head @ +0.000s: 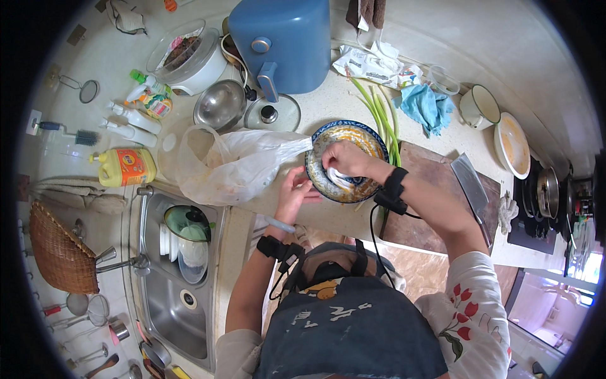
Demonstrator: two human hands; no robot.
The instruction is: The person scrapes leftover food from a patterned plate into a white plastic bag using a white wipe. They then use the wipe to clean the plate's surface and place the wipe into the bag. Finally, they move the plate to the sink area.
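A round patterned plate with a dark blue rim stands at the counter's front edge, with orange-yellow streaks across it. Over its middle, my right hand is closed, fingers bent down, around a white item. My fingers hide much of that item, so I cannot tell what it is. Beside the plate's left rim is my left hand, its fingers apart and holding nothing; whether it touches the rim is unclear. A white plastic bag lies left of the plate, its twisted end reaching the rim.
Green scallions lie behind the plate. A cleaver rests on the brown cutting board at right. Behind stand a blue air fryer and a glass lid. A steel sink holding dishes is at left.
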